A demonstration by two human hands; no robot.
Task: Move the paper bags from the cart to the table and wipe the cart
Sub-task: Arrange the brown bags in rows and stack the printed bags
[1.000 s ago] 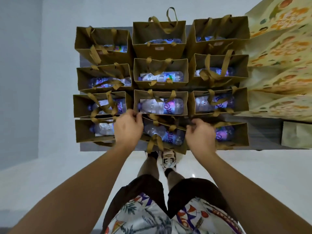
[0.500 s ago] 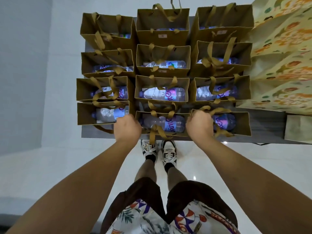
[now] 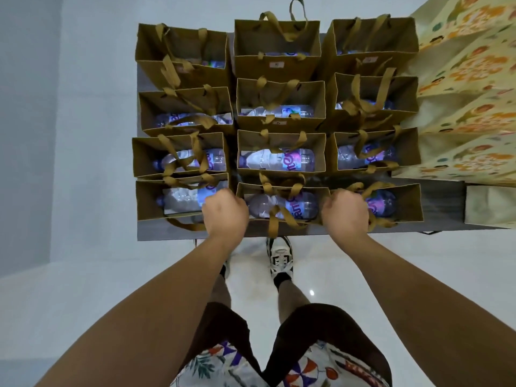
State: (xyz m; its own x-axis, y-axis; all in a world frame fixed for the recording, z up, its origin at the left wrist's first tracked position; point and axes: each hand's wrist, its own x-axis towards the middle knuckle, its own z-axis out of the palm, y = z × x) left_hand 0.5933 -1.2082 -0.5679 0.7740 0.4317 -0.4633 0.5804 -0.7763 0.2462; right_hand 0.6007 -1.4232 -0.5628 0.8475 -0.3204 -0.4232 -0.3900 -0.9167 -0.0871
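Fists curled, both arms reach straight out from the body: the left hand (image 3: 225,213) grips the left end of the nearest middle paper bag (image 3: 282,203) and the right hand (image 3: 344,212) its right end. Twelve brown paper bags stand on the grey surface (image 3: 156,233) in three columns of four, packed close together. Each is open-topped with tan ribbon handles, and most show a clear plastic bottle (image 3: 279,160) with a purple label lying inside.
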